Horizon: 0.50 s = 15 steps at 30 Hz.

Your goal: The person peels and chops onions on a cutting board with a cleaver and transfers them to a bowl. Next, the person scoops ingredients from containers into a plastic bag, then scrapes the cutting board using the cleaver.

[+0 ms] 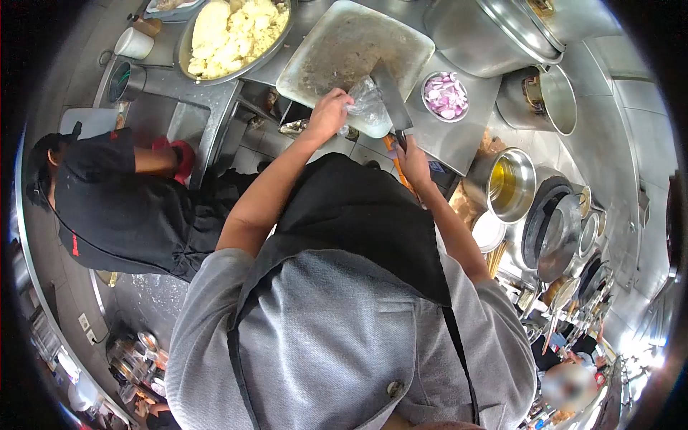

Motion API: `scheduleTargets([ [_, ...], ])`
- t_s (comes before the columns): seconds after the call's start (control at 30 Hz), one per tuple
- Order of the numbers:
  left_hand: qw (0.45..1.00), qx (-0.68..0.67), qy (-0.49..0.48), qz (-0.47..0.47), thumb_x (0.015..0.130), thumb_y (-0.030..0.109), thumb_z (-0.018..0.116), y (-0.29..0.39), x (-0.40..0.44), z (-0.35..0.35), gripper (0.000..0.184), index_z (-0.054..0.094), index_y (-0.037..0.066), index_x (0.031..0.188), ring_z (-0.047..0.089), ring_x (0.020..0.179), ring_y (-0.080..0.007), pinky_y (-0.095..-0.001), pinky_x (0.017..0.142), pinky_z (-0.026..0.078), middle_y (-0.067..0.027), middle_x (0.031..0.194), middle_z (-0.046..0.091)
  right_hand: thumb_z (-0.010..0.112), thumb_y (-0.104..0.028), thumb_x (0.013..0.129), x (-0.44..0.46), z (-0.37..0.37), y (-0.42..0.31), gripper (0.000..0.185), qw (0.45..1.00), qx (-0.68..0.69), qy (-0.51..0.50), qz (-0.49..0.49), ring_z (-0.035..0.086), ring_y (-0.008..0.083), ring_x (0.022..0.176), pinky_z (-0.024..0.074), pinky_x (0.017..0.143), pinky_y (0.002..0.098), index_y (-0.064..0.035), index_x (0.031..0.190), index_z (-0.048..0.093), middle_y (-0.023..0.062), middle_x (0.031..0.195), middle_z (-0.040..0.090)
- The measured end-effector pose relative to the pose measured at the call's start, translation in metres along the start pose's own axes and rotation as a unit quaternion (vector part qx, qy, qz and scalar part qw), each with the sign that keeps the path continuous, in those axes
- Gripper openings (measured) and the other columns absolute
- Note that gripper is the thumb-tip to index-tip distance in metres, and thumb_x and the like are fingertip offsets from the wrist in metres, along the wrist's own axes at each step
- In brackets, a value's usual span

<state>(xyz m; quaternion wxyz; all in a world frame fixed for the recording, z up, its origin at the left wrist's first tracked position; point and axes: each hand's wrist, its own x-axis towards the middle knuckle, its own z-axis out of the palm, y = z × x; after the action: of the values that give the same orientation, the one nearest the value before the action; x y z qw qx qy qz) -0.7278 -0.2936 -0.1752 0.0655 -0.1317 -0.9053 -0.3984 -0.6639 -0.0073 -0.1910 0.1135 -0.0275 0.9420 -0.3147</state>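
Observation:
My left hand is closed on a crumpled clear plastic bag over the near edge of a worn cutting board. In my right hand is the handle of a large kitchen knife. Its broad blade points away from me across the board, just right of the bag. Whether the blade touches the bag I cannot tell. Right of the board stands a metal bowl of chopped red onion.
A big bowl of yellow mashed food sits at the upper left. Large pots and a pot with yellow liquid stand on the right. A co-worker in black leans over a sink at left.

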Motion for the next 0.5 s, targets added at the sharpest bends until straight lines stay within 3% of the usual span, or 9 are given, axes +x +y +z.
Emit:
scheduleTargets([
  [0.1, 1.000, -0.004, -0.001, -0.003, 0.082, -0.002, 0.065, -0.003, 0.002, 0.000, 0.021, 0.071, 0.003, 0.101, 0.064, 0.104, -0.0383, -0.0468, 0.092, 0.052, -0.0152, 0.111, 0.064, 0.057, -0.034, 0.102, -0.008, -0.009, -0.013, 0.033, 1.000, 0.020, 0.011, -0.019, 0.064, 0.0565, 0.087, 0.0489, 0.074, 0.0658, -0.0071, 0.118, 0.047, 0.0338, 0.089, 0.068],
  [0.2, 1.000, -0.002, 0.000, -0.009, 0.082, -0.003, 0.065, -0.004, 0.002, 0.005, 0.021, 0.070, 0.003, 0.101, 0.064, 0.103, -0.0388, -0.0469, 0.092, 0.052, -0.0156, 0.110, 0.064, 0.057, -0.033, 0.102, -0.015, 0.005, -0.011, 0.036, 0.999, -0.034, -0.037, 0.011, 0.064, 0.0560, 0.089, 0.0499, 0.077, 0.0642, -0.0081, 0.126, 0.046, 0.0340, 0.091, 0.068],
  [0.33, 1.000, -0.011, 0.015, 0.010, 0.080, -0.004, 0.063, -0.007, 0.004, 0.006, 0.025, 0.068, 0.004, 0.103, 0.064, 0.102, -0.0389, -0.0457, 0.090, 0.052, -0.0151, 0.109, 0.064, 0.059, -0.035, 0.101, -0.016, 0.012, -0.001, 0.048, 0.998, 0.030, -0.046, -0.032, 0.065, 0.0541, 0.093, 0.0518, 0.080, 0.0591, -0.0086, 0.139, 0.045, 0.0337, 0.096, 0.068],
  [0.43, 0.998, -0.023, 0.052, -0.041, 0.080, -0.004, 0.063, 0.007, 0.003, -0.013, 0.020, 0.067, 0.002, 0.099, 0.064, 0.098, -0.0399, -0.0449, 0.088, 0.052, -0.0177, 0.103, 0.064, 0.063, -0.035, 0.098, -0.010, -0.007, -0.032, 0.046, 0.989, 0.143, -0.025, -0.031, 0.065, 0.0528, 0.096, 0.0519, 0.080, 0.0550, -0.0059, 0.132, 0.052, 0.0323, 0.098, 0.068],
  [0.47, 0.994, -0.047, 0.083, -0.061, 0.081, -0.004, 0.063, 0.010, -0.002, -0.022, 0.020, 0.066, 0.002, 0.099, 0.065, 0.096, -0.0359, -0.0423, 0.088, 0.052, -0.0169, 0.103, 0.065, 0.069, -0.033, 0.094, 0.002, -0.010, -0.045, 0.042, 0.984, 0.171, -0.038, 0.038, 0.065, 0.0522, 0.098, 0.0519, 0.080, 0.0509, -0.0035, 0.122, 0.059, 0.0309, 0.097, 0.069],
  [0.5, 0.988, -0.072, 0.113, -0.081, 0.082, -0.004, 0.062, 0.010, -0.006, -0.029, 0.019, 0.065, 0.001, 0.100, 0.066, 0.095, -0.0318, -0.0397, 0.087, 0.051, -0.0162, 0.102, 0.066, 0.070, -0.034, 0.093, 0.018, -0.016, -0.059, 0.042, 0.987, 0.156, -0.027, 0.015, 0.065, 0.0518, 0.097, 0.0522, 0.080, 0.0508, -0.0030, 0.120, 0.060, 0.0308, 0.097, 0.069],
])
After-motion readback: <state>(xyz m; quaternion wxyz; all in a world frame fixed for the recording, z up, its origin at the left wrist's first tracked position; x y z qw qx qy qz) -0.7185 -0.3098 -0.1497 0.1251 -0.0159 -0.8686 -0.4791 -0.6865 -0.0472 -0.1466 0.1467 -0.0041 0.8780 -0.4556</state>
